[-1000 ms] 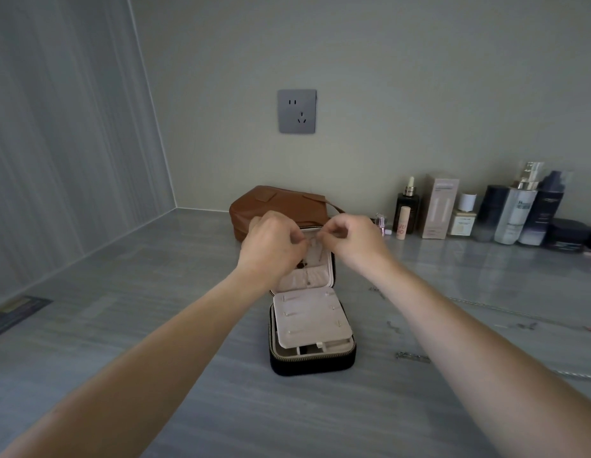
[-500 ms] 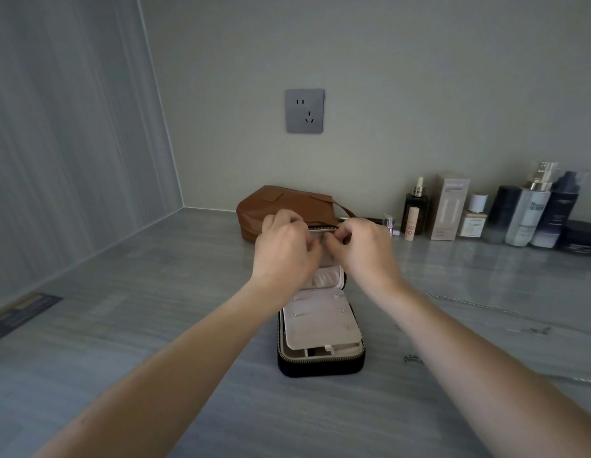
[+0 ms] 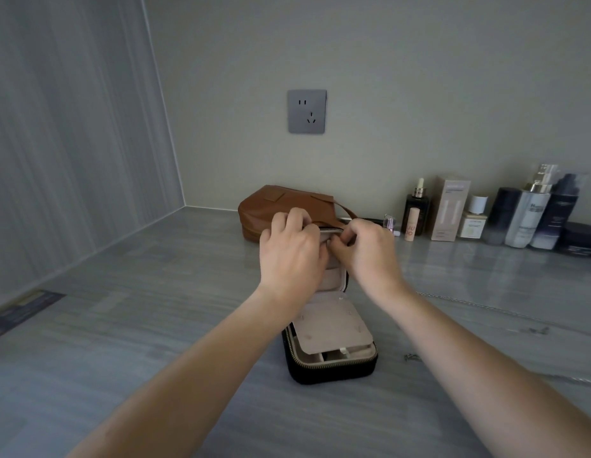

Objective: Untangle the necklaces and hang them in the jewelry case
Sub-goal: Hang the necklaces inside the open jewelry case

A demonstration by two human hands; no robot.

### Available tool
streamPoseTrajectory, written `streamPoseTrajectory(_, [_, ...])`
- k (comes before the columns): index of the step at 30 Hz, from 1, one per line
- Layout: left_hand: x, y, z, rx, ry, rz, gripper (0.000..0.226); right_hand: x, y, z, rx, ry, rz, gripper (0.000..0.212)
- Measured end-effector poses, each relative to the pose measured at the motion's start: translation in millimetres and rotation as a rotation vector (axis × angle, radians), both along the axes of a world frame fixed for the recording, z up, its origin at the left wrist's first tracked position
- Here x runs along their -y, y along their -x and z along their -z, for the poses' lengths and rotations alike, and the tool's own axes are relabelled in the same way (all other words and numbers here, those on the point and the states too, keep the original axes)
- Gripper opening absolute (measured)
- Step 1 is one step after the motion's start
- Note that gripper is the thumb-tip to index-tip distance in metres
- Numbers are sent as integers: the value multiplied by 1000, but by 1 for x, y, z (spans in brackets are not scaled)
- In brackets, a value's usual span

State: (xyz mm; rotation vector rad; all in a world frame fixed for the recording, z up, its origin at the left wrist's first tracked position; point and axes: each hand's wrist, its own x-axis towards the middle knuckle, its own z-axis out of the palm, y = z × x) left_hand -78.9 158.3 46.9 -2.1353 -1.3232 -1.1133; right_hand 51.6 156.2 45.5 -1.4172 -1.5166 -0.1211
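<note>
Hanging step likely in hand: left hand [image 3: 292,249] with fingers curled at top edge of upright lid of open jewelry case [image 3: 333,366]; right hand [image 3: 370,251] alongside, curled into pinch at same edge. Contents of either grip hidden; cannot tell whether chain held. Necklace chains [image 3: 485,307] loose on counter [image 3: 485,266], right of case, well apart. Next move, by judgement: fine pinch, loop seated on hook, slow release, then reach right for next chain.

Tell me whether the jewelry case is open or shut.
Open: the jewelry case lies unzipped, its lid raised upright, with the beige lining and lower compartments showing.
</note>
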Motion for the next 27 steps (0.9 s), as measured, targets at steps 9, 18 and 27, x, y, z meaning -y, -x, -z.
streamPoseTrajectory(9, [-5,9,10,43,-11,72,22,1,-5,2,112,-49,-121,17])
streamPoseTrajectory(18, [-3,12,16,58,-55,87,23,8,-12,-2,254,-28,-236,20])
streamPoseTrajectory(27, [-7,12,18,100,-32,73,27,11,-13,7,246,92,-222,21])
